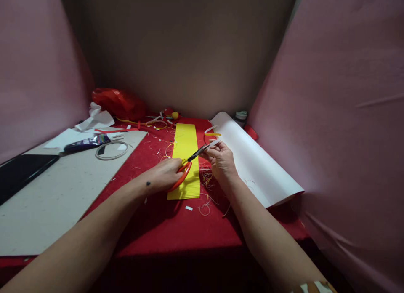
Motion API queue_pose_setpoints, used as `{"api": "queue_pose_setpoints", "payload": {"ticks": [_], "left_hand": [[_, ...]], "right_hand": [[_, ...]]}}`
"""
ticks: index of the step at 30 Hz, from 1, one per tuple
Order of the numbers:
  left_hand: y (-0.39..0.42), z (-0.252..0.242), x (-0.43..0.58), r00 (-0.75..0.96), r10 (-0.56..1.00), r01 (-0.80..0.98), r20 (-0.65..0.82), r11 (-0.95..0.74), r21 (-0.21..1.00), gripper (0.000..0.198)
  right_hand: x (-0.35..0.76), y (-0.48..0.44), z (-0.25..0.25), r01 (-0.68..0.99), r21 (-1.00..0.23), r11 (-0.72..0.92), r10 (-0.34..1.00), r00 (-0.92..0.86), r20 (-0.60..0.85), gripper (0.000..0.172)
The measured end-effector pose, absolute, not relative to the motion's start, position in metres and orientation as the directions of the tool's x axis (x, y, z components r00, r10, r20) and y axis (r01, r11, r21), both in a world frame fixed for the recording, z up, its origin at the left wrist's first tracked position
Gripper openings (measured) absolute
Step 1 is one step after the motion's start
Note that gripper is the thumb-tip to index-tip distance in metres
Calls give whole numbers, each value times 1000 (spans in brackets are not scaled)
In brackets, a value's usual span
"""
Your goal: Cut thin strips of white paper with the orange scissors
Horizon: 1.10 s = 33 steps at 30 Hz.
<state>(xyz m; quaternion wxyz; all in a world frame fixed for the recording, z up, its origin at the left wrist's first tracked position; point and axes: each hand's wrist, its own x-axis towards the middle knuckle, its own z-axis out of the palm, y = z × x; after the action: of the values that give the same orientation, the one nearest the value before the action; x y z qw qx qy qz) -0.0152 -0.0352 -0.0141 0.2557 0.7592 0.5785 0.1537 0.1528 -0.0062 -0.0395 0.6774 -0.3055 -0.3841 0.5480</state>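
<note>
My left hand (167, 174) is closed around the orange and yellow handles of a pair of scissors (181, 180), whose dark blades point away to the right. Between the fingertips of my right hand (222, 160) is a thin white strip (212, 144), pinched close to the blade tips. Whether the blades touch the strip I cannot tell. Under the scissors lies a yellow corrugated sheet (186, 141). A red corrugated sheet (204, 158) shows beside it, partly hidden by my right hand.
A rolled white sheet (249, 158) lies on the right. At left, a grey board (72, 200) carries a dark tube (86, 142), a ring (111, 150) and a black flat object (25, 171). A red bag (118, 102) sits behind. Thin offcuts (205, 209) litter the red cloth (176, 234).
</note>
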Motion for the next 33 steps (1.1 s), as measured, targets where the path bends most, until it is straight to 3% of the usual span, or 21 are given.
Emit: {"api": "queue_pose_setpoints", "payload": {"ticks": [12, 20, 33], "left_hand": [[-41, -6, -8, 297, 948, 874, -112, -222, 432, 22], [-41, -7, -8, 279, 955, 878, -101, -211, 429, 22], [-43, -1, -5, 312, 930, 929, -194, -257, 265, 27]], "right_hand": [[150, -9, -38, -534, -825, 187, 979, 35, 200, 32], [149, -9, -38, -555, -814, 173, 982, 31, 187, 32], [149, -8, -40, -564, -807, 175, 981, 29, 192, 32]]}}
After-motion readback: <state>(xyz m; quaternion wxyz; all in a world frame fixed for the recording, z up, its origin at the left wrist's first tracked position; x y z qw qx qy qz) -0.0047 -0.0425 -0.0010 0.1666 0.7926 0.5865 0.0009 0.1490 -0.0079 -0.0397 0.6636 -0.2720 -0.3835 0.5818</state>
